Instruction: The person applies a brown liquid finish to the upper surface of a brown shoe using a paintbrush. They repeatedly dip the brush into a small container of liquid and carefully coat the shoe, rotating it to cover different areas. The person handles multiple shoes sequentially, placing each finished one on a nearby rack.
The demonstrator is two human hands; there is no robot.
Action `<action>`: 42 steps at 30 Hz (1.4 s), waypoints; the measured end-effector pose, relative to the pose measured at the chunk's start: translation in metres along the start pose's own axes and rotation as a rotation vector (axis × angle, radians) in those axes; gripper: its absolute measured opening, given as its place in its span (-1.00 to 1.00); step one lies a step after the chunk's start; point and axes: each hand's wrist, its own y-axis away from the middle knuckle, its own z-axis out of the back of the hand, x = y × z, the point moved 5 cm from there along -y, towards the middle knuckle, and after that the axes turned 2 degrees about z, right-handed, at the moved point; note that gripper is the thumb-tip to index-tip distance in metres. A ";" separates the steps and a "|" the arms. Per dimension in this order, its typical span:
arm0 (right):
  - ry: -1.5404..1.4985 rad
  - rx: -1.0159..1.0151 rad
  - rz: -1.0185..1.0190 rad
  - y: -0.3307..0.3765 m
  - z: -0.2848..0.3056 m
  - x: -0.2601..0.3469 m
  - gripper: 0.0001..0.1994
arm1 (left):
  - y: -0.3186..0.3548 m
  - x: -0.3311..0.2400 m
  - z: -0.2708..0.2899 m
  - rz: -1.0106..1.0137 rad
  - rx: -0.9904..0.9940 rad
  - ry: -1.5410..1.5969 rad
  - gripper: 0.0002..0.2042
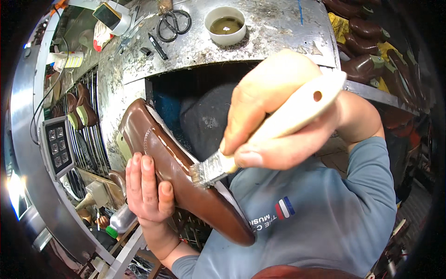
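Note:
In the middle, a brown leather shoe upper [191, 197] stretched over a last lies at a slant, toe toward the lower right. White material shows along its lower edge, and a wet white streak runs beside that edge. My left hand [151, 190] grips its left side, fingers flat against the leather and thumb apart from them. In my right hand [283, 116] is a flat paintbrush [297, 109] with a pale handle. Its bristles touch the edge of the upper, near the middle of its length.
Ahead stands a worn metal bench [278, 28] with a white bowl [225, 39] of murky liquid, black-handled scissors [173, 26] and a black marker [158, 46]. Several brown shoes [364, 69] lie piled at right; others [83, 104] sit on the left rack. An LED lamp [58, 146] stands at left.

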 end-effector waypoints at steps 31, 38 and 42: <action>0.026 -0.079 0.146 -0.020 0.001 0.041 -0.79 | 0.001 0.012 -0.027 0.570 0.042 0.385 -0.31; 0.050 -0.140 0.219 -0.040 -0.001 0.038 -0.80 | -0.002 -0.007 -0.028 0.762 0.166 0.811 -0.38; 0.030 -0.255 0.192 -0.045 -0.005 0.031 -0.80 | -0.012 -0.012 -0.026 0.824 0.258 1.066 -0.43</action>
